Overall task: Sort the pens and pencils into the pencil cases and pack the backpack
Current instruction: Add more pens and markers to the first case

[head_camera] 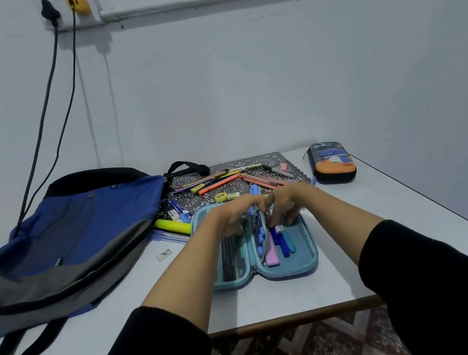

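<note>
Pencil case: an open light-blue zip pencil case (309,260) lies near the middle of the white tabletop (386,230), directly under both hands.
Left hand: the left hand (231,217) reaches over the case's far left half, above a black mesh pocket (232,256), with its fingers bent down by the centre flap. Whether it grips anything cannot be told.
Right hand: the right hand (286,203) sits just beside it over the right half, fingertips down at the far ends of the blue and teal pens (282,243) lying there. Its grip cannot be told.
Loose items: orange, yellow and grey pens and pencils (227,180) lie scattered on a black patterned mat (269,159) just beyond the hands.
Second case: a closed black pencil case with an orange-and-blue picture (332,162) lies far right, well apart.
Backpack: a blue-and-grey fabric backpack (82,230) lies flat at left.
Writing: a small tag on the backpack is too blurred to read.
</note>
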